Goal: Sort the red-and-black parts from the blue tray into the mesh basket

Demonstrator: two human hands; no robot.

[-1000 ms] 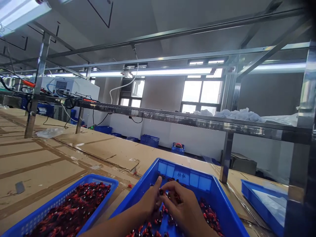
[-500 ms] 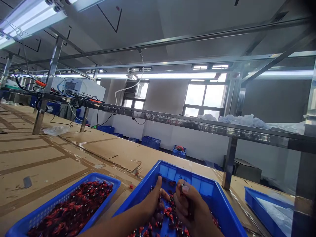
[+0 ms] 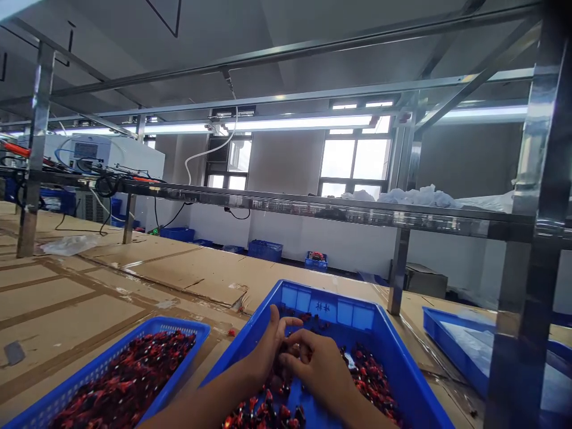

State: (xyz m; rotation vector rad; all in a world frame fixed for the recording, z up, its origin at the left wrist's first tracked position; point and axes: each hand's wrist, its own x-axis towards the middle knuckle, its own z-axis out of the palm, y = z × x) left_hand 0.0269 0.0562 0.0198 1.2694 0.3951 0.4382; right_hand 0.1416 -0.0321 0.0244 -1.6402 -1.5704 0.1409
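Both hands have closed in on each other since that last look, meeting low over the pile: the left hand (image 3: pixel 266 356) cupped with its thumb standing up, the right hand (image 3: pixel 318 369) curled across toward it. It's a narrow grip on both sides, and the fingers hide whatever sits between them, so I can't tell if anything's held. Right under and beside that grip lie small red-and-black parts (image 3: pixel 369 378), heaped in loose patches inside a blue plastic crate (image 3: pixel 324 305). They look light and fairly stiff, prone to snagging and sliding over each other, so a fingertip pinch on a single piece looks like the best hold. Forearms come in low from the near edge, angled inward. Left of the grip, a blue mesh basket (image 3: pixel 176 326) is packed with more red-and-black parts (image 3: pixel 125 375), on a cardboard-covered desk (image 3: pixel 192 277). Right of it sits a shallow blue tray (image 3: pixel 451 339) lined with something pale; further out, a steel frame upright (image 3: pixel 397 268), then blue crates (image 3: pixel 266 250) by the far wall.
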